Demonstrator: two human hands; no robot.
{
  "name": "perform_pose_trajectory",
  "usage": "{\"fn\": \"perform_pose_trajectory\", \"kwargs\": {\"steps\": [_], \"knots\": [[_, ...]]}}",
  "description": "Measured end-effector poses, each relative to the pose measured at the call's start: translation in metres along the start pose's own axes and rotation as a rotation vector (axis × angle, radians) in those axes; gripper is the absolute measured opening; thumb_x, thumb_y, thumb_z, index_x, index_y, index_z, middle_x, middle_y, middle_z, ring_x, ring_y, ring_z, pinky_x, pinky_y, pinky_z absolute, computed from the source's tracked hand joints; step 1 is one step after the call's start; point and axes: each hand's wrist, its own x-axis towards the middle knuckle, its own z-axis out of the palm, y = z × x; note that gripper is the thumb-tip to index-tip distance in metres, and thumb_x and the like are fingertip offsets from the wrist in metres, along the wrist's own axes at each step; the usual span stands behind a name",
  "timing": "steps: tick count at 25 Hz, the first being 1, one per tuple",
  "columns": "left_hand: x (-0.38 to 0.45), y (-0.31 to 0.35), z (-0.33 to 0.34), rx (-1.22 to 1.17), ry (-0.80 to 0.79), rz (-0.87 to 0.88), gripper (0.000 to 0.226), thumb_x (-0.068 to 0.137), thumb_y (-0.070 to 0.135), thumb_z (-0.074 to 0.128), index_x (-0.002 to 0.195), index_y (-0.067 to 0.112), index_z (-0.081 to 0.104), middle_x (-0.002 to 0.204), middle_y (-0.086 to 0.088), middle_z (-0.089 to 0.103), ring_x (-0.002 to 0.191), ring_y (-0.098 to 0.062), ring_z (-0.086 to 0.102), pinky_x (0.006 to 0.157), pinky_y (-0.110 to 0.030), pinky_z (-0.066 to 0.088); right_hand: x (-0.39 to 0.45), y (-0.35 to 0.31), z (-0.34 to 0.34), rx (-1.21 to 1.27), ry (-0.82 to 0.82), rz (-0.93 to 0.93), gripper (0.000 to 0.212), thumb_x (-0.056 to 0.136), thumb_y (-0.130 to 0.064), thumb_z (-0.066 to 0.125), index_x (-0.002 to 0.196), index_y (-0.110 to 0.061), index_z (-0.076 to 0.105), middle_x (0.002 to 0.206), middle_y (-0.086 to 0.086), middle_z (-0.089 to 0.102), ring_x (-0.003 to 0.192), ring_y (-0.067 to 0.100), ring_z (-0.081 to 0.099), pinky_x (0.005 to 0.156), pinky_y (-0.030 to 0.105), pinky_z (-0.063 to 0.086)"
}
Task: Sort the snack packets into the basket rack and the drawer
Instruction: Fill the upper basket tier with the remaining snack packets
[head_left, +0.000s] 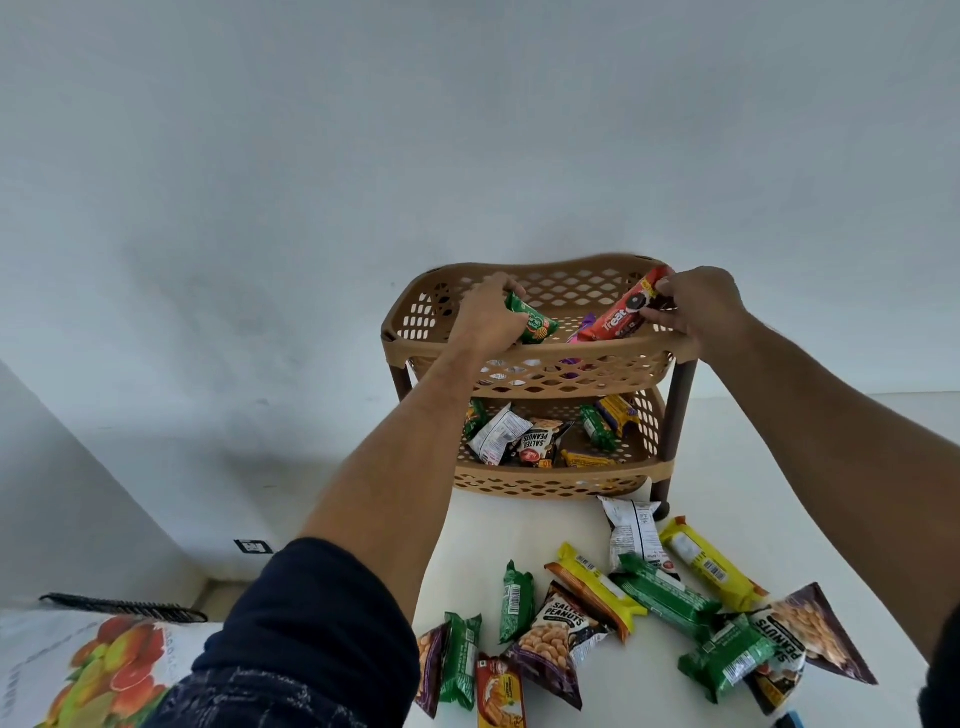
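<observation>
A tan two-tier basket rack (540, 358) stands on the white table against the wall. My left hand (485, 314) holds a small green packet (532, 322) inside the top basket, at its left side. My right hand (698, 306) grips a long red biscuit packet (621, 312) that leans over the top basket's right side. A purple packet (584, 327) lies in the top basket. The lower basket (550, 475) holds several packets, among them a salted peanuts pouch (540, 441). No drawer is in view.
Several loose packets lie on the white table (727, 467) in front of the rack: green ones (517, 600), yellow ones (714, 564), peanut pouches (558, 636). At the lower left lies a fruit-printed cloth (104, 670) with a dark comb-like object (124, 605).
</observation>
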Motion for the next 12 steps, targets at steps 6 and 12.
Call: {"fn": "perform_pose_trajectory", "kwargs": {"steps": [6,12], "knots": [[0.005,-0.002,0.009,0.189,0.054,0.002,0.044,0.087,0.014,0.072,0.127,0.024,0.056,0.121,-0.003,0.067,0.115,-0.021,0.058,0.097,-0.040,0.053,-0.007,0.002,-0.002,-0.275,0.111,-0.123,0.030,0.085,-0.003,0.062,0.113,-0.014,0.066,0.109,0.007,0.073,0.094,0.022,0.074,0.089,0.041,0.061],[0.002,-0.008,0.014,0.209,0.102,0.061,0.051,0.085,-0.002,0.066,0.131,0.016,0.055,0.120,-0.004,0.063,0.105,-0.018,0.061,0.094,-0.038,0.057,-0.028,0.017,0.001,-0.268,0.232,-0.399,0.017,0.095,-0.028,0.066,0.106,-0.016,0.068,0.102,-0.005,0.069,0.084,0.004,0.065,0.065,0.009,0.043]]}}
